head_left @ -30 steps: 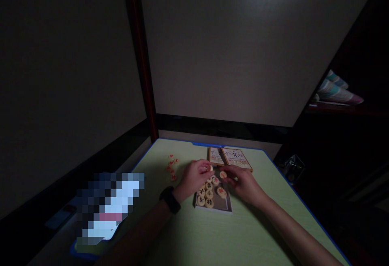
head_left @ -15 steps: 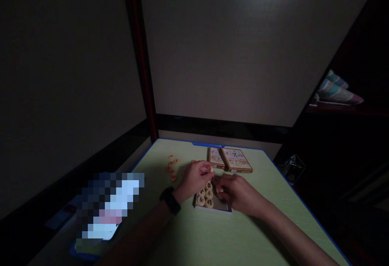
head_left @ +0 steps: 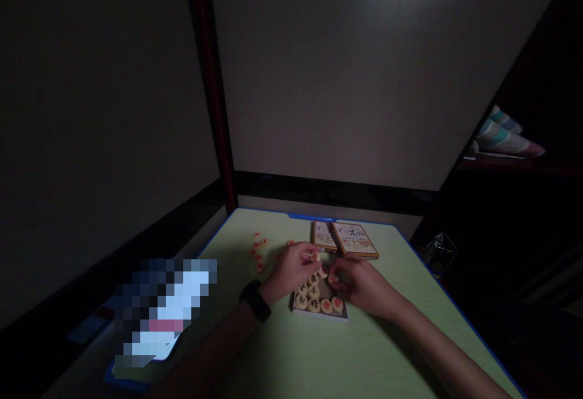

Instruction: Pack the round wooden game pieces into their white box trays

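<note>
A shallow box tray [head_left: 344, 313] on the table holds round Chinese chess pieces. Black-marked pieces [head_left: 314, 290] fill its left side, and a red-marked piece [head_left: 326, 306] and another red-marked piece [head_left: 337, 303] lie along the near edge. Over the tray's far left, my left hand [head_left: 291, 271], a dark watch on its wrist, is closed on a Chinese chess piece [head_left: 315, 257]. From the right side, my right hand [head_left: 362, 283] reaches over the tray, fingertips pinched on a red-marked piece [head_left: 333, 279]. My hands partly cover the tray's far part.
Several red-marked pieces [head_left: 257, 245] lie loose on the green table [head_left: 255, 350] at the far left. Two flat boxes, a left one [head_left: 325, 242] and a right one [head_left: 356, 242], lie beyond my hands. A blurred-out bright object [head_left: 168, 314] is at the left edge.
Two red-marked pieces now lie at the tray's near right, where bare floor showed before. My right hand has shifted slightly up and away from the near edge; my left hand is nearly still.
</note>
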Available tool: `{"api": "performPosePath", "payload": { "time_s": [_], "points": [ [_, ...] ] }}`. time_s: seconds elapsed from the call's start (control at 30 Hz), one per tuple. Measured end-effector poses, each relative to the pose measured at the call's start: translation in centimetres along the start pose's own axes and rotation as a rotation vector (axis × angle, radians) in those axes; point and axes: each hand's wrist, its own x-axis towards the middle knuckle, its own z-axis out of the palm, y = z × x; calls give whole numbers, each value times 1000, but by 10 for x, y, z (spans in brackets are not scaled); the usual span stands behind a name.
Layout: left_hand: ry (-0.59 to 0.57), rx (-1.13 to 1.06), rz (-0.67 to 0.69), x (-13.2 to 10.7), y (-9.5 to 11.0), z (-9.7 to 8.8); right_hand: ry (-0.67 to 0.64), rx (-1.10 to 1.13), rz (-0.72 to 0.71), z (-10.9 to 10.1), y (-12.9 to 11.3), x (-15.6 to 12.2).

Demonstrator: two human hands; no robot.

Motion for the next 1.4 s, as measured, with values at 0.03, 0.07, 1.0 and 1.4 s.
{"api": "performPosePath", "payload": {
  "time_s": [0.03,0.07,1.0,1.4],
  "points": [
    [4,1,1,0,0,0,-9,-53,-2,0,0,0],
    [7,-3,2,0,0,0,-19,-104,-5,0,-1,0],
    [-14,44,-36,0,3,2,-151,-298,57,4,-6,5],
    [-28,45,-10,1,-1,3,-89,-519,79,4,-16,4]
  ]
}}
